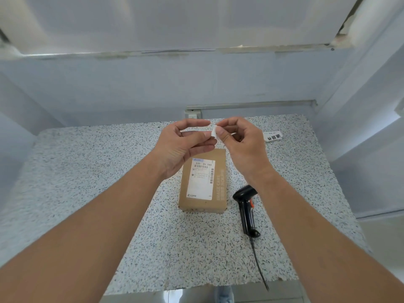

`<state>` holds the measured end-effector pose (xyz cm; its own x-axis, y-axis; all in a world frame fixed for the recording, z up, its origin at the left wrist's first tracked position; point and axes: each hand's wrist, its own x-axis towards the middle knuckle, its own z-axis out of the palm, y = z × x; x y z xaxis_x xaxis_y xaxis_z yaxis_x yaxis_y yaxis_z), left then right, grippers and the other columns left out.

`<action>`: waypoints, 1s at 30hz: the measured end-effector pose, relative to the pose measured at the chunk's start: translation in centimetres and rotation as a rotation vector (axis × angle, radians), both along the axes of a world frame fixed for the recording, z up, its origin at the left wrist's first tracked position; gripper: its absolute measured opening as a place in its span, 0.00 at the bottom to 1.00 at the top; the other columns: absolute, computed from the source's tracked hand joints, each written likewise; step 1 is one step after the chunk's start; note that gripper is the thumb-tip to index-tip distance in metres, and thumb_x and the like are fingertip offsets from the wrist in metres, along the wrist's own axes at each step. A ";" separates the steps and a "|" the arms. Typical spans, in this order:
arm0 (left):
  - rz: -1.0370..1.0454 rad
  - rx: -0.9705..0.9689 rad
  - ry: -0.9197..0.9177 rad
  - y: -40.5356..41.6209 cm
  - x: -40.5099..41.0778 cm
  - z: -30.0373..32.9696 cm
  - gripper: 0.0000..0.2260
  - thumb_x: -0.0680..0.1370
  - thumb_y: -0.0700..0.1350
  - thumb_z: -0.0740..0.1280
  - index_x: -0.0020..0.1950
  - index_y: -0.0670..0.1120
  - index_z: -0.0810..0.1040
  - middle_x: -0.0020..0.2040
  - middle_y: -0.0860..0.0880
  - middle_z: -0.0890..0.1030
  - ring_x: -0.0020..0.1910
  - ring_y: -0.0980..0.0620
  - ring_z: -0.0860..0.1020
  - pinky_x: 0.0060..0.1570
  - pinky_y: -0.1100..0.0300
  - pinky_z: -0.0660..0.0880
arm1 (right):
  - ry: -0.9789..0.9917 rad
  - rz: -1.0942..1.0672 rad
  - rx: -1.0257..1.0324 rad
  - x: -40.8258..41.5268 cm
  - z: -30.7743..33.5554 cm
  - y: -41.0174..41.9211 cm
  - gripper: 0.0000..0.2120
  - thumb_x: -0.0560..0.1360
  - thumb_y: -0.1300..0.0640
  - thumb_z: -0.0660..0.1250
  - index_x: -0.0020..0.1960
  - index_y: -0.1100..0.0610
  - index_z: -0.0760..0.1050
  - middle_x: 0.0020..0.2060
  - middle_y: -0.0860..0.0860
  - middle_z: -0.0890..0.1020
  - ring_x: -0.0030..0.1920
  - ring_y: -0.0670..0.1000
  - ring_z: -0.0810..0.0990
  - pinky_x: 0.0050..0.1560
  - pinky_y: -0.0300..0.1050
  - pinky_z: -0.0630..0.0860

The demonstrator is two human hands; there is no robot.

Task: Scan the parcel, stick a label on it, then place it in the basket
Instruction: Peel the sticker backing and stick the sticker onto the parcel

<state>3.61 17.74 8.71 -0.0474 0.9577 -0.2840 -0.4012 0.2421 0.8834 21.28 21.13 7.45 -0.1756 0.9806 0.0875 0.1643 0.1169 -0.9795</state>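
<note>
Parcel (202, 182) below both hands' grip

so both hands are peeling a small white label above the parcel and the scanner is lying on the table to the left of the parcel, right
Not quite: the head view shows the scanner lying to the right of the parcel, not the left. The rest holds: the left hand and right hand pinch a small white label above the parcel, over the table.
</note>
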 end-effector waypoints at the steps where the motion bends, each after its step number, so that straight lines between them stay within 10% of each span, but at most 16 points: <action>1: 0.000 0.000 0.012 -0.1 0.0 0.2 0.18 0.75 0.30 0.74 0.64 0.33 0.80 0.43 0.36 0.87 0.44 0.42 0.87 0.48 0.51 0.85 | 0.000 0.012 0.005 0.1 0.2 0.0 0.03 0.79 0.59 0.74 0.51 0.51 0.84 0.40 0.43 0.85 0.36 0.38 0.79 0.41 0.33 0.77; 30: -0.018 0.024 0.133 -2.4 2.6 3.2 0.19 0.74 0.29 0.75 0.63 0.35 0.78 0.44 0.34 0.87 0.42 0.40 0.88 0.45 0.51 0.85 | -0.076 0.068 0.103 3.3 2.4 -1.8 0.03 0.79 0.58 0.75 0.52 0.53 0.85 0.38 0.42 0.83 0.29 0.44 0.68 0.32 0.30 0.68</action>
